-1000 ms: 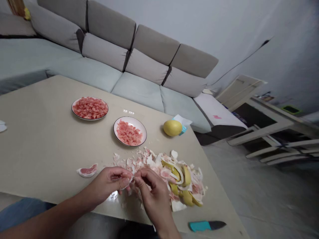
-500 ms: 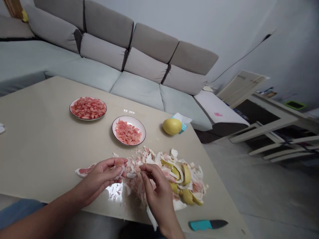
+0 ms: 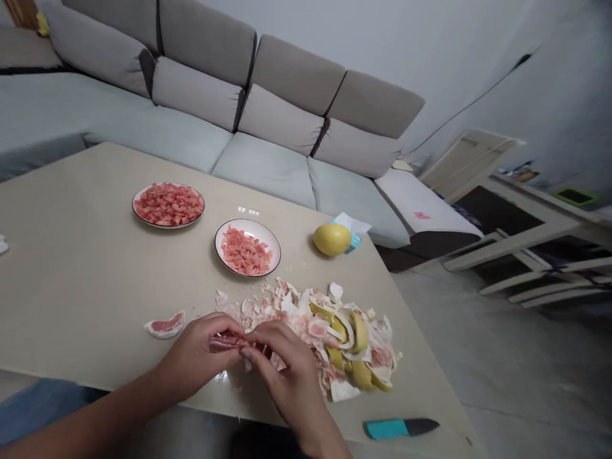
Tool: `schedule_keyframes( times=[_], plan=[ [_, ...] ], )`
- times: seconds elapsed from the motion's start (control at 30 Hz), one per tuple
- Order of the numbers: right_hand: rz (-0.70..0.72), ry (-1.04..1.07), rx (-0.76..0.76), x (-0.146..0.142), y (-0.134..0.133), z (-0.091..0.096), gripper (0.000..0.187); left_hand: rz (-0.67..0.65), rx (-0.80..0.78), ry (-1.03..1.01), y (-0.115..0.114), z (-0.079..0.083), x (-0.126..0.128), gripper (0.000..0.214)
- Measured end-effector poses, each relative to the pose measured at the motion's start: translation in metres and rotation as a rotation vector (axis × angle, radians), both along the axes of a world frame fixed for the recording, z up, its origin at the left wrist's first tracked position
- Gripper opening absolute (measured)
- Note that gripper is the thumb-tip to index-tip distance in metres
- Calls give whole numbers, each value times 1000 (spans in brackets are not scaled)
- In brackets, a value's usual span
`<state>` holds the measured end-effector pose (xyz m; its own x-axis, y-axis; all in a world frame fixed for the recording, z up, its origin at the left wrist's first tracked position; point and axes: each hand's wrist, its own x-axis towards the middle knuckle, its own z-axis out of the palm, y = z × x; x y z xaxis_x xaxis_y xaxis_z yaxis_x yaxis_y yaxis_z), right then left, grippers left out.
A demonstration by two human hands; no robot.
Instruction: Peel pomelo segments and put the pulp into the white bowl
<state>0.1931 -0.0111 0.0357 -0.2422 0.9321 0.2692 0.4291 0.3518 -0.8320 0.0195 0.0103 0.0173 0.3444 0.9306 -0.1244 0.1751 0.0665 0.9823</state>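
Note:
Both hands meet over the table's near edge. My left hand curls around a pink pomelo segment, and my right hand pinches at the same piece with its fingertips. Just beyond the fingers lies a heap of pink-white membrane scraps and yellow peel. A single unpeeled segment rests on the table left of my left hand. Two white plates hold peeled pink flesh: a nearer one and a fuller one further left.
A knife with a teal handle lies at the near right table corner. A whole yellow fruit sits by a white-and-teal packet at the far right edge. A grey sofa runs behind the beige table.
The hands drew apart half a second ago with my right hand pulling a strip of membrane away, then came back together on the segment. The view shifted slightly.

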Motion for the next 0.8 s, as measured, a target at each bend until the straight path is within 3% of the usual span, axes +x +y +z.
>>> schedule_keyframes(
  times=[0.17,0.37,0.5,0.63,0.8],
  plan=[
    [-43,152,-201,-3,1,0,9,-3,-21,-62,-1,1,-1,8],
    [-29,721,-638,-5,5,-15,20,-10,-143,-219,1,-1,-4,12],
    [-67,1060,-777,-12,8,-23,21,8,-138,-261,4,-3,-5,14],
    [-72,1081,-769,-21,19,-26,22,48,-168,-293,7,-5,-5,17],
    [55,1006,-801,-32,46,-22,26,168,-142,-305,17,-9,-9,20]
  ],
)
